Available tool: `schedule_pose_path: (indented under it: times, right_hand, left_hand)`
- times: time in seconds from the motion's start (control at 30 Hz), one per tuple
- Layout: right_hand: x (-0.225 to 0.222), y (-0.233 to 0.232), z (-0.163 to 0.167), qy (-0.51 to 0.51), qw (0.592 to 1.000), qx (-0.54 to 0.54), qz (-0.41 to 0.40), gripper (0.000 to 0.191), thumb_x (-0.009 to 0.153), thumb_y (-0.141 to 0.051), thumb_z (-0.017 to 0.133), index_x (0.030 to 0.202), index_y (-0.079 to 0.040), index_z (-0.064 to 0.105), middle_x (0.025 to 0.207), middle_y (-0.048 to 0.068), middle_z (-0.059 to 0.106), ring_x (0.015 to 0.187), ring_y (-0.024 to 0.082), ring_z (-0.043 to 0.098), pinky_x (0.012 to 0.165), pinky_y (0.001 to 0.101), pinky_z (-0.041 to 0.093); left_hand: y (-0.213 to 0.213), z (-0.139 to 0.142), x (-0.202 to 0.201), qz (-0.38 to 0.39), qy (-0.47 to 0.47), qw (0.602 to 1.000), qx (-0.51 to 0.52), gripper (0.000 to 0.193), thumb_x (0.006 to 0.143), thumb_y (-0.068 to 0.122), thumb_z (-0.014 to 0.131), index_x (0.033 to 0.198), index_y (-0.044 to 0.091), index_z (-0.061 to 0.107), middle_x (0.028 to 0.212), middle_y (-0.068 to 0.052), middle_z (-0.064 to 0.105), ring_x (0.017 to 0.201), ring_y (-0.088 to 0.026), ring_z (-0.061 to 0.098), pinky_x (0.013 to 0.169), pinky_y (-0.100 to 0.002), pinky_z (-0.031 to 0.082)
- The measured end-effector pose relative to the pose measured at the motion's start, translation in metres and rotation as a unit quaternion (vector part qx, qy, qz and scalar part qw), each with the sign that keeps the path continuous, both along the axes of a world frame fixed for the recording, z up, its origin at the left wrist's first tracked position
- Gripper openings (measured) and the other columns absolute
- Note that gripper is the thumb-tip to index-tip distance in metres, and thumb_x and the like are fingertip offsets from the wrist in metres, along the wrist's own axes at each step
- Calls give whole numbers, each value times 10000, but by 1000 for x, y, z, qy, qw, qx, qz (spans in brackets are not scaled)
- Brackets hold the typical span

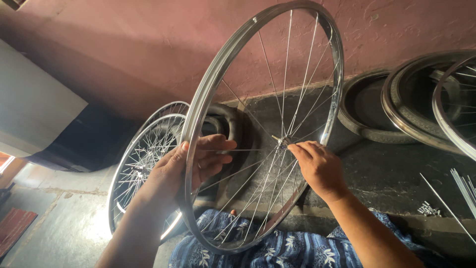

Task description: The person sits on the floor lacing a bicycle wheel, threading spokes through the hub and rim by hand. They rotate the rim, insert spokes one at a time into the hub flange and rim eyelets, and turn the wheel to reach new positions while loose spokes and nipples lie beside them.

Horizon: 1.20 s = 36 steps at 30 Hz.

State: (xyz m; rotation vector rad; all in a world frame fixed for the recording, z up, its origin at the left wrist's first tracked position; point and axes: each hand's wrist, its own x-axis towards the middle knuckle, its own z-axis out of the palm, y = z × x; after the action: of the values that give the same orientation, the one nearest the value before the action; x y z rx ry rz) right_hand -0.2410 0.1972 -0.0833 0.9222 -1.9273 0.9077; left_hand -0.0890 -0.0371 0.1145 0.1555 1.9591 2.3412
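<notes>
**Spoked rim held upright between two hands**

Floor at nine o'clock is grey concrete, and a second spoked wheel (144, 164) leans there against the pink wall (148, 44), just behind the left hand (186, 166). That hand wraps the near edge of the bicycle rim (210, 84) at about nine o'clock on its circle, thumb lying along the metal and fingers curled round the inner side; its grip is closed on the rim. The rim is bright, polished steel, tilted slightly away at the top, with thin silver spokes fanning from a small hub (283, 143) at the centre. Its lowest arc rests at six o'clock over blue patterned cloth (277, 250) on the person's lap. The right hand (317, 166) sits just at four o'clock from the hub, fingertips pinched together on a spoke close to it. Behind, a dark tyre (364, 114) and more rims (421, 99) rest against the wall at three o'clock, with loose spokes (463, 186) on the ledge below them.
</notes>
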Motion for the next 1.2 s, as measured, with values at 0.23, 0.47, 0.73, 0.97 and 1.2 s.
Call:
schedule_pose_path:
  times: [0.23,0.47,0.73,0.97,1.2]
  right_hand:
    - [4,-4,2,-7,1000,-28,3,201,890,-42,706,1090,-62,707,981,46,725,937,239,716,810,350,587]
    - [4,-8,-5,-24,997,-65,18,148,925,-49,705,1073,-59,708,956,56,733,911,235,722,774,344,578]
    - [-20,26,0,-96,982,-164,2,146,983,-30,700,1127,-37,727,1042,96,764,946,228,744,845,307,562]
    - [-45,79,-3,-308,868,-386,49,184,1036,-15,629,1207,40,672,1086,113,744,980,132,712,898,258,565]
    - [-50,63,-15,-349,848,-392,69,187,1019,-32,625,1188,29,680,1052,114,746,964,142,718,898,267,586]
  left_hand:
    - [2,3,-1,-15,-5,1000,-6,626,1069,397,412,1446,-98,478,1464,-290,550,1382,-356,536,1147,-457,429]
    - [15,6,6,18,-1,999,-46,619,1066,380,391,1423,-118,479,1474,-295,560,1420,-377,523,1196,-481,401]
    - [5,10,-6,-26,38,999,-20,605,1083,329,353,1457,-143,412,1503,-320,499,1472,-403,455,1233,-502,302]
    - [-25,10,-27,-34,74,996,-25,614,1104,331,388,1445,-179,424,1462,-330,518,1440,-413,478,1226,-507,303]
    - [-45,18,-46,-48,64,996,-34,633,1102,369,386,1451,-156,445,1460,-317,532,1413,-380,502,1206,-483,385]
